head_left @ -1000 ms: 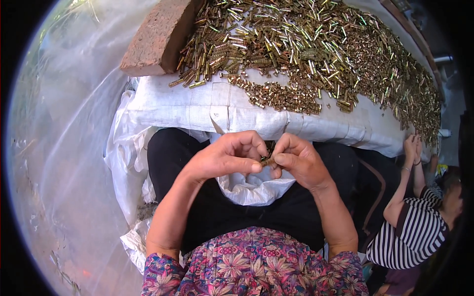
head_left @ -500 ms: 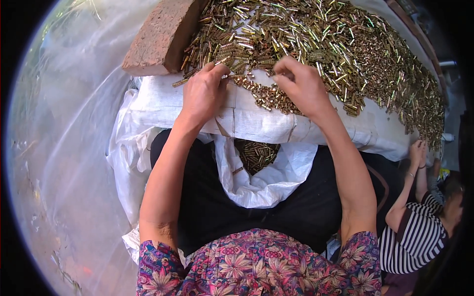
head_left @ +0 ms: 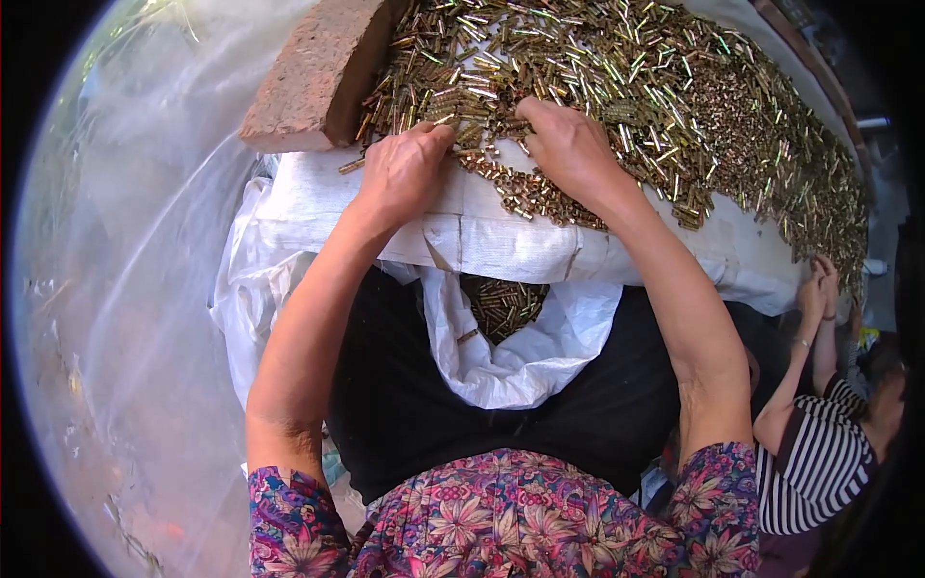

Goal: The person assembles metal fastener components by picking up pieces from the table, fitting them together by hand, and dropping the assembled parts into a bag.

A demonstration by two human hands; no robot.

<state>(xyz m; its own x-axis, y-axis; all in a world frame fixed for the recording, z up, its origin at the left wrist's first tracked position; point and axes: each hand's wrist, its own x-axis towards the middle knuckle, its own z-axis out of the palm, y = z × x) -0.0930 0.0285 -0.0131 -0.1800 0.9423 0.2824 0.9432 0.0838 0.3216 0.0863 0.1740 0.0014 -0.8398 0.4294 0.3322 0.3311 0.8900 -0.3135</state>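
A big heap of small brass-coloured metal pieces [head_left: 636, 87] covers a white woven sheet [head_left: 501, 241] on a raised surface. My left hand [head_left: 405, 169] rests palm down at the heap's near edge, fingers curled among the pieces. To its right, my right hand [head_left: 568, 144] lies on the heap with its fingers dug into the pieces. What either hand grips is hidden. Between my arms a white bag [head_left: 520, 356] hangs open in my lap, with several brass pieces [head_left: 501, 303] inside.
A reddish brick [head_left: 318, 77] lies on the sheet's left corner, just beyond my left hand. Clear plastic sheeting [head_left: 135, 289] covers the ground at left. At the right edge another person in a striped top [head_left: 819, 462] reaches both hands up to the sheet.
A second ago both hands were together over my lap, pinching a small piece. They then rose to the heap and now sit deeper among the pieces at its near edge.
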